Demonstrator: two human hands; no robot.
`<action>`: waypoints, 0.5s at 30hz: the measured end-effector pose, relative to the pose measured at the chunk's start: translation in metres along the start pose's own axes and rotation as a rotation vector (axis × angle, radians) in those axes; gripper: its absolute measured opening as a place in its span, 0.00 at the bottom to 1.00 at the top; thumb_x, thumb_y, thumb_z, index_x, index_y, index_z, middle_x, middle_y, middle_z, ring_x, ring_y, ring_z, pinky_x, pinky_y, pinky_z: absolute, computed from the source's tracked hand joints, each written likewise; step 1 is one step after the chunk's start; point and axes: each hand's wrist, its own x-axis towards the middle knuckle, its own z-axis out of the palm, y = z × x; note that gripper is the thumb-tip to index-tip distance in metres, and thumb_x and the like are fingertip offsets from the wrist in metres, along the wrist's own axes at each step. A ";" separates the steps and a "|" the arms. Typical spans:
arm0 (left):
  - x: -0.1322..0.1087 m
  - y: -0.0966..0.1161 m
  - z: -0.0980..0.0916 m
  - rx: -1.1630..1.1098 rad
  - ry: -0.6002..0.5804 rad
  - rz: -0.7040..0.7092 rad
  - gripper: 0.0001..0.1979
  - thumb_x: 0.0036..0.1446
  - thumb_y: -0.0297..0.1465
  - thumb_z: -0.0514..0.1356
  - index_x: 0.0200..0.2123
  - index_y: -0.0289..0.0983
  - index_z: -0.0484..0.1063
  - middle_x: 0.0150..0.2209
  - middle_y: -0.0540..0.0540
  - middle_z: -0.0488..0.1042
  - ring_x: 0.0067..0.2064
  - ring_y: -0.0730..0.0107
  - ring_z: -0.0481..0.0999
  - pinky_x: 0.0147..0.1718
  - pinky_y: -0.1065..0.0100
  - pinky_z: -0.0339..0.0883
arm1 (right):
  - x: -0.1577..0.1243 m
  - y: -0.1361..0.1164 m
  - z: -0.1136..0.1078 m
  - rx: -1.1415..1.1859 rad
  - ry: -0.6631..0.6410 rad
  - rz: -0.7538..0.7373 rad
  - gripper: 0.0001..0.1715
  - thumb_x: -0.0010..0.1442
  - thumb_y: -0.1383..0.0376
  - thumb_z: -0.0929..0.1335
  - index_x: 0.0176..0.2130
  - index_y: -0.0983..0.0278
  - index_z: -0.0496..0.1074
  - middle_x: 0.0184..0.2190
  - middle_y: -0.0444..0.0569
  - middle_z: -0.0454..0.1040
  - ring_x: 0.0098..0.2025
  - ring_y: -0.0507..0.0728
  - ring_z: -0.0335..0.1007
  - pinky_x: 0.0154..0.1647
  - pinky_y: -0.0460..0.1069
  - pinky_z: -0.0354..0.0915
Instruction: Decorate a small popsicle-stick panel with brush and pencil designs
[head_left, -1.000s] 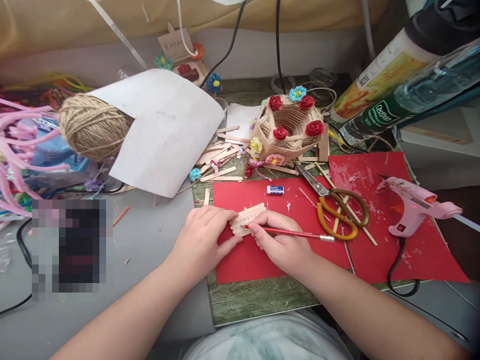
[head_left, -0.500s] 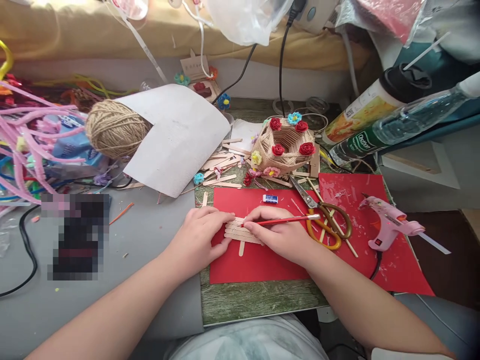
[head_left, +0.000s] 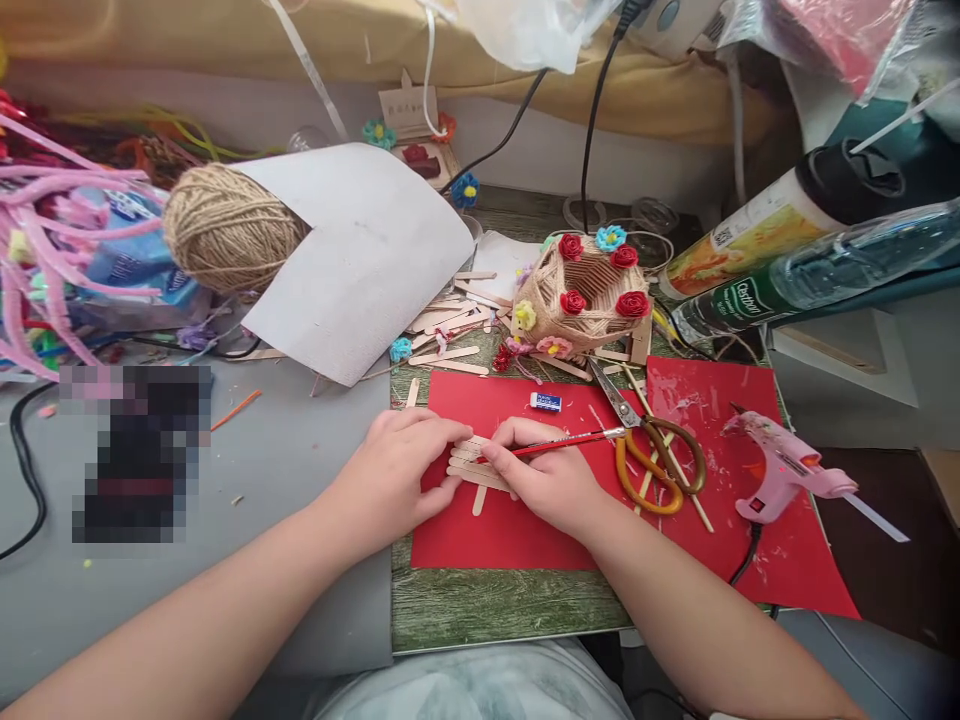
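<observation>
While gripped from the left, under a pencil [head_left: 574,440] from the right

Located stick panel [head_left: 471,468] over red paper [head_left: 510,545], between left hand [head_left: 401,465] and right hand [head_left: 553,482], immediately left of the right grip. Noted long axis running left to right, dipping slightly rightward, with crosswise stick [head_left: 478,501] jutting out below; right end hidden behind the right hand. Found left grip closed across the left end, forefinger at the upper edge, thumb at the lower, angled up from lower left. Found right grip closed on the pencil near its point, angled up from lower right. Recorded pencil rising slightly rightward, blunt end just beside scissors [head_left: 631,417]. Unable to confirm contact between point and stick panel.
</observation>
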 end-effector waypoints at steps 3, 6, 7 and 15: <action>0.000 0.000 0.000 -0.005 0.003 -0.004 0.20 0.63 0.31 0.62 0.58 0.45 0.71 0.54 0.48 0.81 0.58 0.58 0.75 0.57 0.53 0.63 | 0.000 0.002 0.001 -0.011 0.001 0.002 0.22 0.72 0.50 0.69 0.32 0.61 0.72 0.24 0.43 0.72 0.29 0.55 0.70 0.32 0.49 0.65; 0.000 0.000 0.000 -0.015 0.009 -0.008 0.19 0.63 0.31 0.62 0.57 0.45 0.71 0.53 0.47 0.82 0.58 0.58 0.76 0.56 0.53 0.63 | 0.000 0.001 0.001 -0.026 0.005 -0.014 0.22 0.72 0.50 0.68 0.32 0.61 0.73 0.26 0.44 0.74 0.30 0.55 0.70 0.33 0.49 0.66; 0.000 0.000 0.000 -0.019 0.008 -0.010 0.19 0.63 0.32 0.62 0.57 0.45 0.71 0.53 0.47 0.82 0.58 0.57 0.76 0.56 0.53 0.63 | 0.000 0.000 0.000 -0.028 0.008 -0.021 0.22 0.72 0.50 0.69 0.32 0.61 0.73 0.26 0.44 0.74 0.30 0.55 0.70 0.33 0.49 0.66; 0.000 0.001 0.000 -0.007 0.015 -0.011 0.18 0.63 0.32 0.61 0.57 0.44 0.71 0.52 0.46 0.82 0.57 0.56 0.76 0.55 0.52 0.63 | 0.000 0.001 0.002 -0.086 -0.003 -0.053 0.21 0.72 0.51 0.68 0.32 0.60 0.73 0.28 0.46 0.75 0.32 0.56 0.71 0.35 0.50 0.66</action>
